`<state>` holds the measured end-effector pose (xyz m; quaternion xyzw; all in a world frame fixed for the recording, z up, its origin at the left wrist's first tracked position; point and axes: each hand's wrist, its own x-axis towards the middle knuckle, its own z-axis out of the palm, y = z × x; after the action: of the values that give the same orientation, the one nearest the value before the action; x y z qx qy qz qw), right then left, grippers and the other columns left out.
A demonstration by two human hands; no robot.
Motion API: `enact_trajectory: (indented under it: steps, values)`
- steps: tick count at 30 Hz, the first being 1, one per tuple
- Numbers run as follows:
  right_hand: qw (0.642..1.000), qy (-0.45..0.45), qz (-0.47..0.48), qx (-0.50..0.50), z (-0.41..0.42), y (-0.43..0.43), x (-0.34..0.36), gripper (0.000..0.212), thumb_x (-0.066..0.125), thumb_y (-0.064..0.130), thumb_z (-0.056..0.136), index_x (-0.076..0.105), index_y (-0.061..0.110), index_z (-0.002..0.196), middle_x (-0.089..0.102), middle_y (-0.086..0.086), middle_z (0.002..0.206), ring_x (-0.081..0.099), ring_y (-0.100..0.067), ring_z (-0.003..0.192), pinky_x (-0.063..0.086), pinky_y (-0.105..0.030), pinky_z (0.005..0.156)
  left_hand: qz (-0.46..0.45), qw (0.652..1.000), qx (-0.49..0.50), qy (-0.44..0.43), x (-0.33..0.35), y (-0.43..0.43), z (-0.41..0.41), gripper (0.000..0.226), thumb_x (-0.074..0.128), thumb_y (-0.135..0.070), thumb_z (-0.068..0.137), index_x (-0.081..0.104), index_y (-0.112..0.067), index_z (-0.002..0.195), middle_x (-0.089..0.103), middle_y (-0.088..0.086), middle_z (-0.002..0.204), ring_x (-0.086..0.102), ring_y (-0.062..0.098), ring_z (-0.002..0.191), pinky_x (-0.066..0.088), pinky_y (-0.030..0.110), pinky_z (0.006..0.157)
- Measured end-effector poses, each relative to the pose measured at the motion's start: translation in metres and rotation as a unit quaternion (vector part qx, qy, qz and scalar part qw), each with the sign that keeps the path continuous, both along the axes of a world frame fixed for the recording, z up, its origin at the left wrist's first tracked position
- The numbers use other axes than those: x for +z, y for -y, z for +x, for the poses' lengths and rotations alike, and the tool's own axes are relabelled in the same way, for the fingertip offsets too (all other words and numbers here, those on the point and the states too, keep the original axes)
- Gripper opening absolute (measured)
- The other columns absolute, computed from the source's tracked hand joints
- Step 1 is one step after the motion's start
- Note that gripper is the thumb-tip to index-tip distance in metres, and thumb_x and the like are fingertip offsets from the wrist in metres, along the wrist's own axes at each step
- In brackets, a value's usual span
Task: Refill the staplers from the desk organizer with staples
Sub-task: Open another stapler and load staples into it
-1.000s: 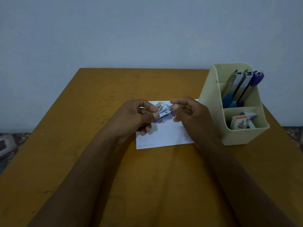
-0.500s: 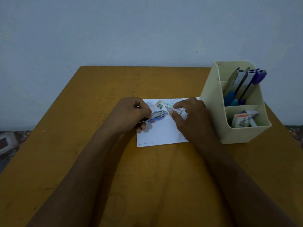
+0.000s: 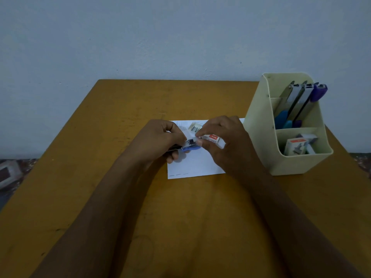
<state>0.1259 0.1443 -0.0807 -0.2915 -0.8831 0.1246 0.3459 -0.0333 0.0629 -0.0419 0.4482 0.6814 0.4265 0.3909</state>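
My left hand (image 3: 160,139) grips a small blue stapler (image 3: 188,146) above a white sheet of paper (image 3: 192,165). My right hand (image 3: 224,141) holds a white and red staple box (image 3: 213,140) and its fingertips pinch at the stapler's front end. An open tray of staples (image 3: 194,127) lies on the paper behind the hands. The cream desk organizer (image 3: 261,125) stands at the right with several staplers (image 3: 297,101) upright in its back compartment and staple boxes (image 3: 297,145) in its front one.
The brown wooden table (image 3: 120,109) ends at a pale wall behind. The organizer sits close to the table's right edge. A patterned floor (image 3: 12,173) shows past the left edge.
My right hand picked the staple box up off the paper and brought it against the stapler's front end. My left hand stayed in place with the stapler.
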Motion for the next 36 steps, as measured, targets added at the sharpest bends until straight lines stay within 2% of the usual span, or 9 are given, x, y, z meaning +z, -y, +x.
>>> enact_trajectory:
  steps: [5,8,12,17,21,24,27,31,36]
  values:
    - [1.0,0.007,-0.012,0.005,0.0,0.003,-0.001,0.021,0.062,0.031,0.08,0.073,0.018,0.091,0.069,-0.002,0.096,0.054,-0.019,0.092,0.028,-0.016,0.078,-0.005,1.0,-0.004,0.006,0.001,0.0,0.0,0.013,0.056,0.002,0.084,0.06,0.015,0.086,0.061,0.002,0.046,0.048,0.013,0.036,0.04,0.021,0.038]
    - [1.0,0.009,-0.002,0.009,-0.001,0.004,0.0,0.02,0.063,0.03,0.079,0.073,0.017,0.089,0.07,-0.003,0.093,0.056,-0.021,0.089,0.032,-0.025,0.077,-0.007,1.0,-0.006,0.001,0.001,0.001,0.0,0.013,0.056,0.002,0.084,0.062,0.014,0.086,0.061,0.002,0.046,0.049,0.013,0.037,0.04,0.021,0.038]
    - [1.0,0.011,0.012,0.001,0.0,0.005,0.001,0.021,0.064,0.029,0.078,0.074,0.014,0.089,0.07,-0.004,0.092,0.058,-0.022,0.087,0.035,-0.027,0.075,-0.009,1.0,-0.006,-0.001,0.001,0.001,0.0,0.013,0.057,0.0,0.084,0.063,0.012,0.085,0.061,0.002,0.046,0.05,0.012,0.037,0.041,0.022,0.038]
    - [0.999,0.033,0.005,-0.003,-0.001,0.005,0.001,0.029,0.065,0.027,0.074,0.073,0.007,0.094,0.072,-0.011,0.094,0.064,-0.028,0.086,0.038,-0.031,0.079,-0.013,1.0,-0.007,0.0,0.002,0.001,0.0,0.012,0.058,0.0,0.084,0.063,0.011,0.084,0.06,0.003,0.046,0.05,0.012,0.036,0.04,0.021,0.038]
    - [0.999,0.038,-0.032,0.012,-0.001,0.006,0.004,0.03,0.062,0.028,0.076,0.072,0.01,0.098,0.071,-0.01,0.102,0.063,-0.027,0.095,0.033,-0.03,0.091,-0.02,1.0,-0.009,0.001,0.003,0.002,-0.001,0.011,0.058,0.001,0.084,0.064,0.01,0.082,0.059,0.005,0.046,0.049,0.012,0.035,0.04,0.021,0.038]
    - [0.998,0.041,-0.016,0.039,-0.001,0.009,0.005,0.02,0.063,0.023,0.076,0.073,0.014,0.091,0.071,-0.006,0.096,0.061,-0.025,0.091,0.034,-0.028,0.087,-0.023,1.0,-0.015,0.003,0.004,0.002,-0.001,0.012,0.057,0.001,0.084,0.066,0.007,0.079,0.06,0.006,0.047,0.05,0.013,0.036,0.041,0.021,0.038]
    - [0.998,0.036,-0.013,0.041,0.0,0.01,0.003,0.02,0.064,0.023,0.075,0.073,0.018,0.091,0.069,-0.003,0.097,0.057,-0.023,0.093,0.035,-0.025,0.082,-0.025,0.999,-0.019,0.008,0.004,0.002,-0.001,0.012,0.056,0.002,0.084,0.065,0.008,0.081,0.06,0.004,0.046,0.049,0.012,0.035,0.04,0.02,0.038]
    - [0.998,0.056,0.002,0.025,0.003,0.01,0.003,0.022,0.064,0.027,0.074,0.073,0.018,0.092,0.069,-0.003,0.097,0.057,-0.024,0.092,0.043,-0.034,0.08,-0.026,1.0,-0.014,0.004,0.004,0.002,-0.003,0.011,0.057,0.001,0.084,0.065,0.008,0.08,0.059,0.005,0.046,0.049,0.012,0.035,0.04,0.02,0.037]
    - [0.999,0.048,-0.016,0.0,0.005,0.005,0.002,0.029,0.064,0.03,0.074,0.069,0.013,0.096,0.069,-0.004,0.1,0.059,-0.022,0.095,0.032,-0.024,0.089,-0.022,1.0,-0.009,0.011,0.003,0.001,-0.008,0.012,0.058,-0.001,0.086,0.065,0.005,0.079,0.061,0.007,0.05,0.049,0.013,0.036,0.041,0.021,0.038]
